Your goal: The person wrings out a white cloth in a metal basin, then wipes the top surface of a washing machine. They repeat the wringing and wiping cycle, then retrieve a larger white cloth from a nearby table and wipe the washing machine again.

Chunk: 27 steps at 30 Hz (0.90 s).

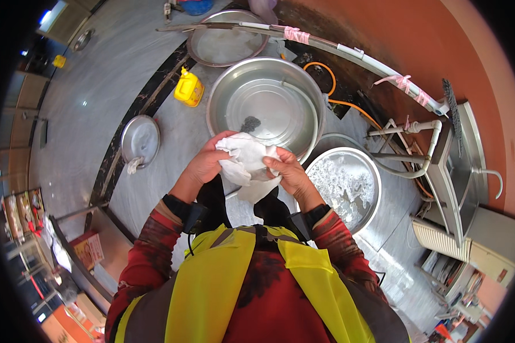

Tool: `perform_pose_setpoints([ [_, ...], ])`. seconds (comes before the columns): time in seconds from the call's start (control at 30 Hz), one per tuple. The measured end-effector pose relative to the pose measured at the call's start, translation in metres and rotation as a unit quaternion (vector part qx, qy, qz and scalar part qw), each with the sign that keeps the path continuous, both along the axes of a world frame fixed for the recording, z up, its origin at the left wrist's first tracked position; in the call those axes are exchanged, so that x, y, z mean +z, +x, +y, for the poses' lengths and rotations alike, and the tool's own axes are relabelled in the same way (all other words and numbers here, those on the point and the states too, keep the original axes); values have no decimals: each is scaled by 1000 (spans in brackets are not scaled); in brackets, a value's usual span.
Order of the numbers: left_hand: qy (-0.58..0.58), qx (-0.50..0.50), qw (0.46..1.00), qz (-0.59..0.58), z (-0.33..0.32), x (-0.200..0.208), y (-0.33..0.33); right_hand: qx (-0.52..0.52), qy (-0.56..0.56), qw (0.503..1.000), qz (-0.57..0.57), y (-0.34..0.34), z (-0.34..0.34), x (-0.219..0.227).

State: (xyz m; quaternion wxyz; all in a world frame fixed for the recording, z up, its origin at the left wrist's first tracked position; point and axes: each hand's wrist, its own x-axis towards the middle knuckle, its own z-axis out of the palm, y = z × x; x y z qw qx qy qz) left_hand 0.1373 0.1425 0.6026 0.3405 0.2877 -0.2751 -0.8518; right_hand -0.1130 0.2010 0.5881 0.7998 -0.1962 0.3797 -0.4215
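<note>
Between my two hands I hold a bunched white cloth (247, 159), its lower end hanging loose. My left hand (206, 160) grips one side, with the fingers curled round the fabric. On the other side my right hand (292, 174) pinches the cloth between thumb and fingers. Just beyond the cloth stands a large metal basin (216, 94) with a pale hose (312, 108) curving along its inside. A dark grey scouring pad (250, 123) lies on the basin's near bottom. Right of my hands is a metal basin of foamy water (377, 191).
A yellow jug (189, 88) stands left of the large basin, and a smaller metal basin (140, 140) sits further left. Another wide basin (191, 48) lies behind. An orange hose (355, 106) runs toward the metal sink (469, 177) at right. A pole (332, 46) crosses above.
</note>
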Motion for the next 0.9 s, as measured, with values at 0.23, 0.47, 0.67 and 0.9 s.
perform_pose_setpoints([
  [0.23, -74, -133, 971, -185, -90, -79, 46, -233, -6, 960, 152, 34, -21, -29],
  [0.47, -44, -161, 947, -273, -142, -158, 63, -286, 22, 925, 248, 58, -55, -87],
  [0.67, 75, -70, 934, -343, -131, -274, 63, -394, 46, 884, 246, 31, -101, -204],
  [0.9, 177, -90, 932, -303, -79, -426, 36, -495, 29, 844, 207, -8, -145, -413],
])
